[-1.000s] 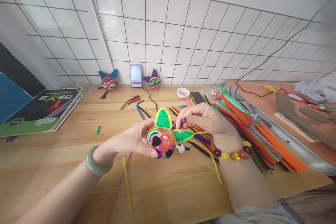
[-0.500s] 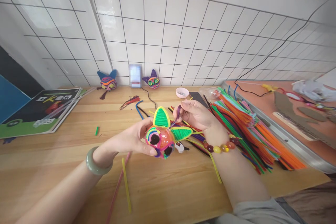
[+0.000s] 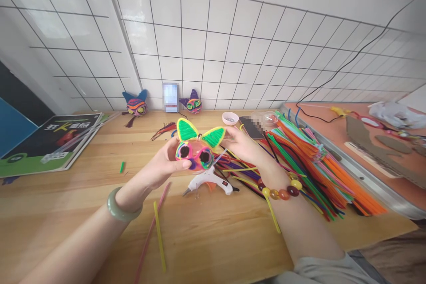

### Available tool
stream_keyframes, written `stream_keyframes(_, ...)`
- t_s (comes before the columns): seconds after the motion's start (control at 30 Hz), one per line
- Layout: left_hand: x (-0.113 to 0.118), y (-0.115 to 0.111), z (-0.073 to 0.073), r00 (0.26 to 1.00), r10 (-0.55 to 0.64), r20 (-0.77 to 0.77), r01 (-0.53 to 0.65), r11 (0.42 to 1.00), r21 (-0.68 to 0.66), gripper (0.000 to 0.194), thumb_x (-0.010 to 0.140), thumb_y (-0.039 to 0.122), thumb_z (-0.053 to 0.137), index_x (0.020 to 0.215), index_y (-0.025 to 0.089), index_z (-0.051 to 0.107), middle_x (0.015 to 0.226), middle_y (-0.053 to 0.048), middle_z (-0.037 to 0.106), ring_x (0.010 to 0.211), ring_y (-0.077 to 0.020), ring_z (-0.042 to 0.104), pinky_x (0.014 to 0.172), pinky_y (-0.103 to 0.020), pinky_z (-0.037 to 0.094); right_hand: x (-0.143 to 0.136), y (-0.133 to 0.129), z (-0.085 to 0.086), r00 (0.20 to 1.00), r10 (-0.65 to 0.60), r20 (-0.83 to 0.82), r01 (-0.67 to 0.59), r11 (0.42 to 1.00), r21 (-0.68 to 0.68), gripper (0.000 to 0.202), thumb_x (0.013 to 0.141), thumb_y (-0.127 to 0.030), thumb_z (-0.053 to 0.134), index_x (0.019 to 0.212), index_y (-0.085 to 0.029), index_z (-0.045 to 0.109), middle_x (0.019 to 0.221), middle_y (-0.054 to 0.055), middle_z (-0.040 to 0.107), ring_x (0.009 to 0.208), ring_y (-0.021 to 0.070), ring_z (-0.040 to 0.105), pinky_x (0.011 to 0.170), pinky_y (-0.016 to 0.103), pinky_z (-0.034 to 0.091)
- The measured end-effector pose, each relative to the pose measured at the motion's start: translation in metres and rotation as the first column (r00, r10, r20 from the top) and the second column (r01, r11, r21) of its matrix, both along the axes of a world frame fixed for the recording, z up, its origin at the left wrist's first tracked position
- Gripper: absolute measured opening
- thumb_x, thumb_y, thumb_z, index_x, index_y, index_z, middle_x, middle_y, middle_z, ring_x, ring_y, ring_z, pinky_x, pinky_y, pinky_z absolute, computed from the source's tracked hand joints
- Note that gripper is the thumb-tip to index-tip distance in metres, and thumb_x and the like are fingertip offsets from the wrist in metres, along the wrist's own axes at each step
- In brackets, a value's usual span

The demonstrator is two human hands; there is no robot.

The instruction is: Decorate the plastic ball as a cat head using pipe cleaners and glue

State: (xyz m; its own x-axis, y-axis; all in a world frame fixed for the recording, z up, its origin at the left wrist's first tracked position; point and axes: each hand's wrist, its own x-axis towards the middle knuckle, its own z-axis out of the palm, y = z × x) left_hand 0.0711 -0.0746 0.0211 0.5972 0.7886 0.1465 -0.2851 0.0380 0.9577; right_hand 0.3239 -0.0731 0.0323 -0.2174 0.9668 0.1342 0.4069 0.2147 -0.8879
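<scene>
In the head view, a cat-eared pipe-cleaner ornament [image 3: 194, 152] is held just above the worktop [image 3: 206, 239], at the centre of the frame, its dark eyes turned toward the viewer. The left hand [image 3: 168, 159] pinches its left side, thumb across the front and the other fingers behind. The right hand [image 3: 242, 144] is beside the right-hand ear [image 3: 214, 136]; its fingertips are hidden there, so I cannot tell whether that grip is closed on anything.

Below the ornament a white glue gun [image 3: 213, 179] lies on its side. Right of centre are loose and bundled pipe cleaners [image 3: 333, 164]; at the back sits a pink bowl [image 3: 230, 118].

Work on the ornament looks well along: both green, yellow-edged ears are on, and the eyes and coloured face coils are in place. Set against the blue-eared ornament [image 3: 136, 104] at the upper left, which has dark red tassels, this one shows none, so tassels may be what is left. Its back is out of sight, so I cannot judge that side.
</scene>
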Motion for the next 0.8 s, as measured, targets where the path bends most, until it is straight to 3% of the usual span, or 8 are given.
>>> stream_keyframes(0.13,0.001,0.003,0.0,0.991,0.122,0.053,-0.122,0.993,0.0,0.056,0.07,0.034,0.081,0.12,0.022,0.058,0.129,-0.011,0.062,0.119,-0.0311,0.058,0.095,-0.039,0.049,0.0,-0.007,0.008,0.989,-0.115,0.094,0.111,0.993,0.045,0.035,0.088,-0.037,0.065,0.12,-0.023,0.061,0.133,0.009,0.061,0.124,0.0239,0.056,0.108,0.046,0.04)
stream_keyframes(0.5,0.002,0.003,0.001,0.981,0.174,0.091,-0.172,0.985,-0.032,0.052,0.073,0.033,0.079,0.118,0.022,0.057,0.128,-0.011,0.064,0.116,-0.0312,0.061,0.089,-0.038,0.052,-0.003,-0.019,0.02,0.986,-0.069,0.153,0.059,0.996,0.071,0.033,0.09,-0.036,0.062,0.12,-0.023,0.063,0.132,0.007,0.063,0.123,0.024,0.057,0.107,0.045,0.042)
stream_keyframes(0.67,0.003,0.005,-0.002,0.961,0.269,0.07,-0.271,0.962,0.031,0.053,0.071,0.03,0.081,0.119,0.021,0.058,0.125,-0.01,0.065,0.117,-0.0283,0.059,0.096,-0.037,0.048,-0.003,-0.024,0.03,0.975,-0.07,0.212,0.048,0.993,0.11,0.022,0.09,-0.036,0.06,0.103,-0.023,0.071,0.107,0.006,0.072,0.096,0.0224,0.066,0.086,0.039,0.051)
stream_keyframes(0.8,0.003,0.007,-0.005,0.941,0.324,0.095,-0.328,0.944,0.033,0.051,0.07,0.03,0.082,0.115,0.022,0.06,0.119,-0.008,0.067,0.113,-0.0264,0.062,0.095,-0.037,0.049,-0.004,-0.026,0.033,0.977,-0.116,0.179,0.094,0.987,0.127,0.015,0.085,-0.034,0.065,0.082,-0.02,0.07,0.082,0.003,0.071,0.073,0.0178,0.063,0.069,0.032,0.05)
